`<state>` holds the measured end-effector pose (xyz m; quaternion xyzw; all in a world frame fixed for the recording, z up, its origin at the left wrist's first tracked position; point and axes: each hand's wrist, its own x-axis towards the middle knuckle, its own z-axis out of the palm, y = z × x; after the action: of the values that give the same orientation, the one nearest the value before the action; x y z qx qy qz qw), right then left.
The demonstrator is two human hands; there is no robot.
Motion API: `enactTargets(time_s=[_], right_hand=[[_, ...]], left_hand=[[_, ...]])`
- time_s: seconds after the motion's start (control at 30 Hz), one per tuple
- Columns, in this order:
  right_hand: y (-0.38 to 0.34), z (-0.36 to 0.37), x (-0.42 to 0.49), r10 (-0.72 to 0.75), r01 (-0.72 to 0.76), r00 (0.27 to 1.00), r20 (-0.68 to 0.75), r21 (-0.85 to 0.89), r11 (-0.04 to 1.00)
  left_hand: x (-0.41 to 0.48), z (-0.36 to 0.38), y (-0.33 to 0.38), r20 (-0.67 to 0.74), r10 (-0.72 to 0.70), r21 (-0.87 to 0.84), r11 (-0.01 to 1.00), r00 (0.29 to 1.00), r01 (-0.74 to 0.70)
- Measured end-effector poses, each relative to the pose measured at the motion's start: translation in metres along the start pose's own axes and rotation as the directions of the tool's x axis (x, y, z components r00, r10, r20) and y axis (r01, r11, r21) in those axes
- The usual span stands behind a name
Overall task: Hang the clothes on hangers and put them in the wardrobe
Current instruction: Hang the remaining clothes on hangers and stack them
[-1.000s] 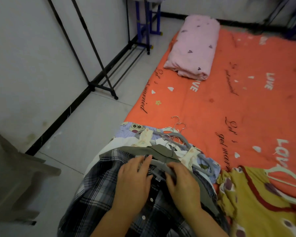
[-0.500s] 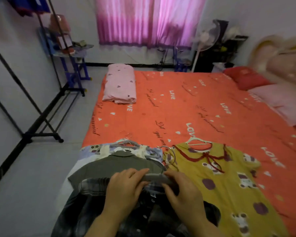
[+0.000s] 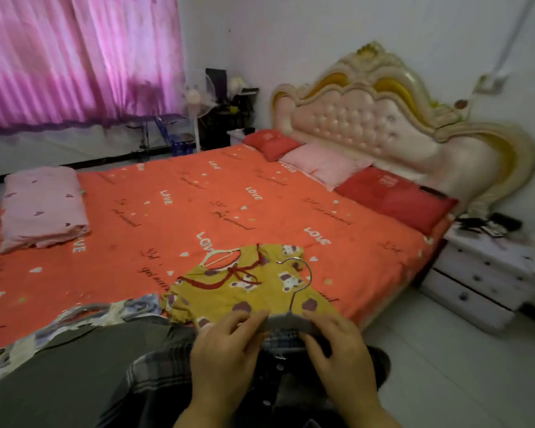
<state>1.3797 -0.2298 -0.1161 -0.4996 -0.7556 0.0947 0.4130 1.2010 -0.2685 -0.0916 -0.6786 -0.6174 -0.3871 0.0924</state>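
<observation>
Far left: pink curtain (image 3: 74, 57) over the window. Below it, a folded pink blanket (image 3: 40, 208) lies on the far left corner of the bed (image 3: 167, 230), which has an orange cover.

Near left edge of bed: patterned cloth (image 3: 87, 313) lying flat, with the olive shirt (image 3: 68, 375) spread over it. The plaid shirt (image 3: 155, 375) lies on top of the olive shirt, collar toward the hands.

Back centre: standing fan (image 3: 195, 97) by the wall.

Centre: yellow dress (image 3: 229, 291) flat on the cover, a white hanger (image 3: 218, 257) at its neckline.

Lower centre: left hand (image 3: 226, 347), fingers curled down, pinches the left end of the grey hanger (image 3: 286, 321). The hanger sits at the plaid shirt's collar; its wire hook points away, above the dress. Right hand (image 3: 337, 344), fingers curled over, grips the hanger's right end. The frame is blurred, so I cannot tell whether the hanger is inside the collar.

Right: tufted headboard (image 3: 368, 118), red and pink pillows (image 3: 389, 193) against it. Far right: white nightstand (image 3: 476, 282), cluttered on top.
</observation>
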Motion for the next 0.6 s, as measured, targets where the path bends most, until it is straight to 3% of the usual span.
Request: enactTargets(time_s=[0.13,0.33,0.6], right_hand=[[0.076,-0.073,0.007,0.090,-0.091,0.995,-0.037,-0.023,0.996],[0.179,-0.173,0.035,0.125,-0.132,0.990,-0.069,-0.107,0.985],[0.278,-0.235,0.099,0.109,-0.126,0.990,-0.091,-0.210,0.970]], left_hand=[[0.024,0.061,0.084,0.032,0.009,-0.070,0.998,0.999,-0.007],[0.065,0.152,0.195,-0.053,0.009,-0.151,0.988,0.999,-0.017],[0.131,0.241,0.274,-0.064,-0.001,-0.210,0.978,0.998,-0.012]])
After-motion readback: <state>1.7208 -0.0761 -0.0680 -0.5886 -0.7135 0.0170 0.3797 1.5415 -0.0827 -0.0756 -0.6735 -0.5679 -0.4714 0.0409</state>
